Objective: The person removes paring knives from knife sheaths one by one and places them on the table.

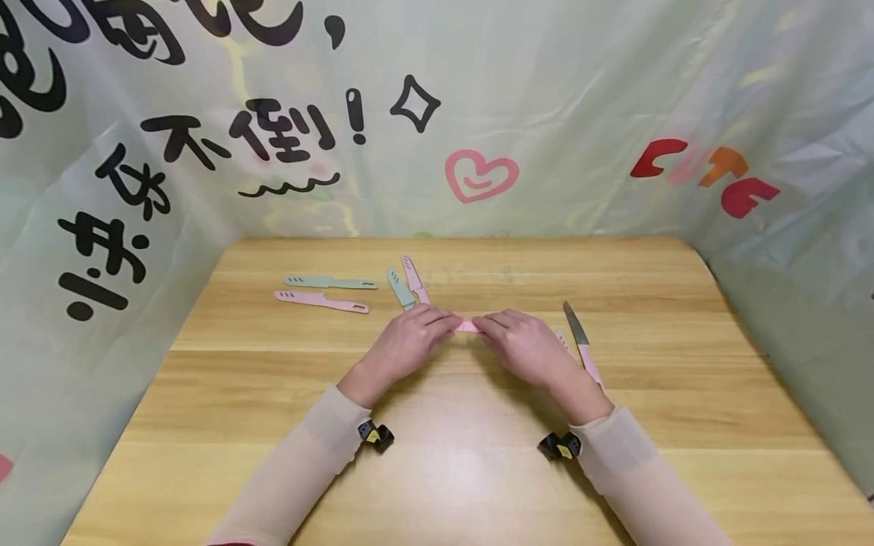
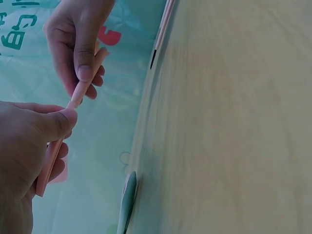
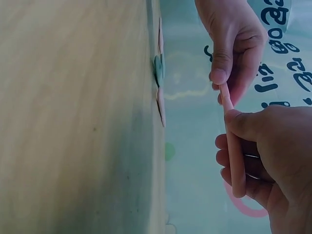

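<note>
A slim pink plastic-looking knife [image 1: 467, 327] is being held above the tabletop [image 1: 454, 432], stretching from nine o'clock to three in the head view, the left hand [image 1: 414, 339] and right hand [image 1: 524, 347] gripping opposite ends.

Head view: bright, fairly even exposure. Light apparently from above; broad whitish glare on the wooden tabletop [image 1: 464, 485], low centre. Soft-edged shadows beside the left hand [image 1: 413, 341] and right hand [image 1: 527, 349], continuing along the inner side of both forearms [image 1: 300, 462]. Fabric backdrop [image 1: 580, 83]: pale sheen on the folds, upper right. Wide-angle look; tabletop sides splay toward the lower corners. Both wrist views: dimmer, cool green-blue cast, muted contrast, fine detail smeared. Right wrist: dull shade over the lower tabletop; far knives [image 3: 158, 72] soft, detail lost.
</note>
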Available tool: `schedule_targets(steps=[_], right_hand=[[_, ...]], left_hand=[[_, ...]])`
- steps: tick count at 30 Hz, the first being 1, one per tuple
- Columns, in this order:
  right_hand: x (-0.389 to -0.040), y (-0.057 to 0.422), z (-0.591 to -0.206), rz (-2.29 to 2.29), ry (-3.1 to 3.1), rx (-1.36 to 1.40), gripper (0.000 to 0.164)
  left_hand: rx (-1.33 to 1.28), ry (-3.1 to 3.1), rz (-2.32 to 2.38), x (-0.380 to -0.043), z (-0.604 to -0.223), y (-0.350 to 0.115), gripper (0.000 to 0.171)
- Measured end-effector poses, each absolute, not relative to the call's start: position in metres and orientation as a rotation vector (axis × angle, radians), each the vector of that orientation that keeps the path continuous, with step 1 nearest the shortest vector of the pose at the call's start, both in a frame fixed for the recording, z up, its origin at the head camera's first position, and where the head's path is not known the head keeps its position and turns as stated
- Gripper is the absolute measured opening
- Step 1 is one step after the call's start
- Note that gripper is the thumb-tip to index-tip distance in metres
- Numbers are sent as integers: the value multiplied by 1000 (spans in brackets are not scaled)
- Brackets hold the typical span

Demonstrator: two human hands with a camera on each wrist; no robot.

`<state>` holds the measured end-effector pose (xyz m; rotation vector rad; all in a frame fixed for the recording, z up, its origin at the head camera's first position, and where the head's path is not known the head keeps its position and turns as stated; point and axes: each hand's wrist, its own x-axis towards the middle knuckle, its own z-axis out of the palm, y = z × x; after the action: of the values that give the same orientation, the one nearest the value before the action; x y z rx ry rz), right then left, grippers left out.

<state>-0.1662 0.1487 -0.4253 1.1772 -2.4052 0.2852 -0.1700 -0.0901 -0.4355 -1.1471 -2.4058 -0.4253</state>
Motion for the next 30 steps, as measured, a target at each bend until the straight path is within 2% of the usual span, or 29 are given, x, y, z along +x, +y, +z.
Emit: schedule_targets(steps=[9, 18, 30], right_hand=[[-172, 144, -415, 281, -2432, 1157, 24], [-163, 141, -418, 273, -2470, 1170, 26], [-161, 148, -416, 207, -2410, 1191, 22]], left_hand=[[-1130, -2407, -388, -177, -425, -90, 26], [-1138, -2460, -414, -168, -428, -92, 23], [-1138, -2425, -356, -162, -432, -87, 28]])
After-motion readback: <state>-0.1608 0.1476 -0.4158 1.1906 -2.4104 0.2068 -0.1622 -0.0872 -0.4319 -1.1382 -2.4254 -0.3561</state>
